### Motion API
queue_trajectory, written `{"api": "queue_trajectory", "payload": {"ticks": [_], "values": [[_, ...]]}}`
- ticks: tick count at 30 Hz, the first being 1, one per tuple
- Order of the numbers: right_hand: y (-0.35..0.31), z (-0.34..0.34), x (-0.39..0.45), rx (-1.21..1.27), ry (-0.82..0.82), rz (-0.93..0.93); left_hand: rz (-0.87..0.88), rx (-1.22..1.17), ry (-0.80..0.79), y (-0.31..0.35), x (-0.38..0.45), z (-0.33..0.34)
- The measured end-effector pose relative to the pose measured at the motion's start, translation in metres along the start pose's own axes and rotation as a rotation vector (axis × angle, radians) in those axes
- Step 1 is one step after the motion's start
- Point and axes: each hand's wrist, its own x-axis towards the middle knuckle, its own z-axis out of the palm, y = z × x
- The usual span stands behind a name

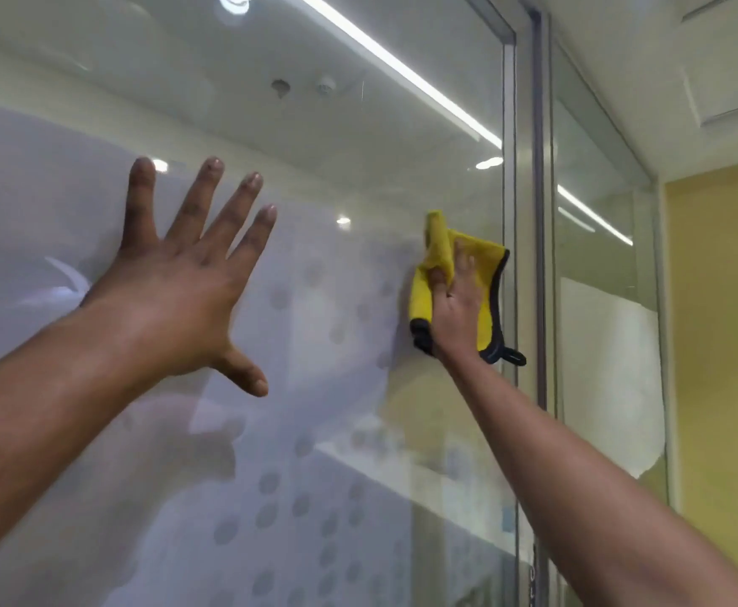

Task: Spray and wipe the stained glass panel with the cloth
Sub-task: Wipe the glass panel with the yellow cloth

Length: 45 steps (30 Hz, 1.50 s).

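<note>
On the glass (323,138), near its metal frame (509,212), the right hand (457,300) presses a yellow cloth (485,295) flat. Far from the frame, the left hand (183,278) is spread open.

Head view, tilted upward, close to glass panel (314,124).

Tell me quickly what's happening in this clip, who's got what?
A person is cleaning a glass panel. The right hand presses a yellow cloth with dark edging flat against the glass, near the metal frame at the panel's right edge. The left hand is empty, fingers spread, raised at the glass further left. No spray bottle is in view.
</note>
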Motion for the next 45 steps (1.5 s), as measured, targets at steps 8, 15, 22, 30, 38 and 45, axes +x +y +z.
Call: {"api": "queue_trajectory", "payload": {"ticks": [8,15,22,30,38,45], "values": [[-0.017,0.018,-0.042,0.001,0.107,0.247,0.023,0.027,0.096,0.004,-0.006,-0.003],[-0.044,0.050,-0.219,-0.092,-0.128,-0.248,0.060,0.065,0.218,0.002,-0.015,-0.004],[0.056,-0.008,-0.179,-0.043,-0.048,0.245,0.084,0.138,0.294,0.018,-0.068,0.037],[0.023,0.010,-0.213,-0.021,0.020,0.364,0.119,0.111,0.243,0.025,-0.088,0.070],[-0.019,0.040,-0.385,-0.080,-0.378,-0.378,0.116,0.106,0.309,0.025,-0.083,0.075],[0.095,-0.002,-0.382,-0.112,-0.219,-0.118,0.100,0.121,0.301,0.024,-0.086,0.073]]}}
